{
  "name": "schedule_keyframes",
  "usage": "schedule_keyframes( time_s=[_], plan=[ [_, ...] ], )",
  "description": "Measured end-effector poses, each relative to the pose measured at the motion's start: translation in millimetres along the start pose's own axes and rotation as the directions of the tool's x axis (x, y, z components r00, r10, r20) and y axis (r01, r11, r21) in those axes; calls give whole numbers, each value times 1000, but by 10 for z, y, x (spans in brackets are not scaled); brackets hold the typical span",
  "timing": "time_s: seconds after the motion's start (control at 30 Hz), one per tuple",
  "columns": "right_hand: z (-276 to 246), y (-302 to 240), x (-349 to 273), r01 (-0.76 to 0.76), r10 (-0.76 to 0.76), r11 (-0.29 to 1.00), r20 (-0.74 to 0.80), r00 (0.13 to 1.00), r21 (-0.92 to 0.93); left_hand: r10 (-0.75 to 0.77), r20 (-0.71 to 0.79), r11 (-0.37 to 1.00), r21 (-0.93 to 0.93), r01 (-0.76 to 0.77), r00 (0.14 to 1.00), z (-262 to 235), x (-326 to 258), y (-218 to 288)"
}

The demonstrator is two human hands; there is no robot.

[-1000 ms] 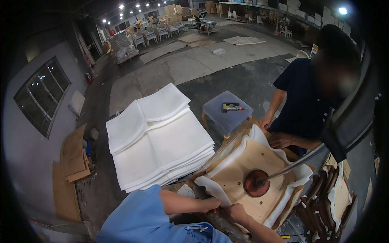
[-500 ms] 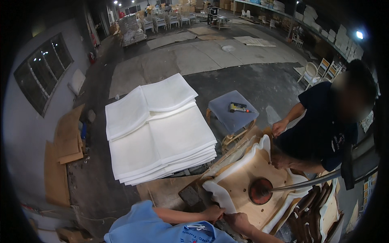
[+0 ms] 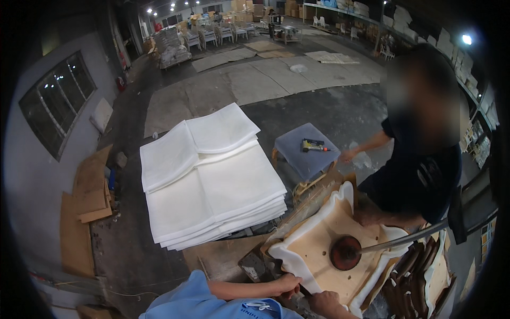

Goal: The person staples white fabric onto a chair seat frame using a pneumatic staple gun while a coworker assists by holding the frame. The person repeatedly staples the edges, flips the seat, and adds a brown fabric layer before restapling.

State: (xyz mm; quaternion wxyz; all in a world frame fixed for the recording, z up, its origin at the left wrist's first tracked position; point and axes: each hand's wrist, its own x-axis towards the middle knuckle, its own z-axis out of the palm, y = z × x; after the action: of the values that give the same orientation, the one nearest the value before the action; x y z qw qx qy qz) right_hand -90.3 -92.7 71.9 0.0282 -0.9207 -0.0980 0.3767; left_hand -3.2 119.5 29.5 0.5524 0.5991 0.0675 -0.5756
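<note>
Shifted since the earlier frames: view tilted lower and closer, foam stack now nearer centre, co-worker larger at right; both hands unchanged on the near edge of the seat panel.

Nearest: left hand [image 3: 287,284] on near-left corner of the plywood seat panel [image 3: 324,250], fingers curled and pinching the white foam wrap [image 3: 289,260] against the board edge. Right hand [image 3: 325,304] just beside it on the same edge, fingers bent under; exact grip cannot be told, partly cut off by the frame.

Panel lies tilted on the workbench [image 3: 223,258], underside up, a dark round press pad [image 3: 345,252] on a metal arm bearing on its middle.

Handling judgement: board stiff, moderately light; foam soft, springy, compressible, likely to creep back unless pinched hard. Best hold at the rim where foam folds over wood.

Further: co-worker's hand [image 3: 348,156] by a grey stool [image 3: 307,154] carrying a yellow hand tool [image 3: 313,145].

Beyond: stack of white foam sheets [image 3: 212,175]; cardboard [image 3: 90,186] by wall; chairs far back.
</note>
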Motion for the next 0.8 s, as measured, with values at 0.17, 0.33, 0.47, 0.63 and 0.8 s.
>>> schedule_keyframes(
  time_s=[0.17,0.33,0.47,0.63,0.8],
  plan=[
    [-168,88,-4,189,-190,981,-40,981,-31,-200,13,962,-188,199,980,101,-40,-50],
    [255,427,151,389,-365,921,-283,887,32,-347,75,932,-78,353,935,546,59,43],
    [379,487,209,502,-451,865,-407,794,22,-404,-51,913,32,406,913,608,208,77],
    [418,561,240,591,-512,807,-477,714,19,-23,-129,998,59,31,991,607,100,-142],
    [296,497,169,630,-551,776,-475,686,8,127,-206,989,106,-106,970,689,-98,-247]
  ],
)
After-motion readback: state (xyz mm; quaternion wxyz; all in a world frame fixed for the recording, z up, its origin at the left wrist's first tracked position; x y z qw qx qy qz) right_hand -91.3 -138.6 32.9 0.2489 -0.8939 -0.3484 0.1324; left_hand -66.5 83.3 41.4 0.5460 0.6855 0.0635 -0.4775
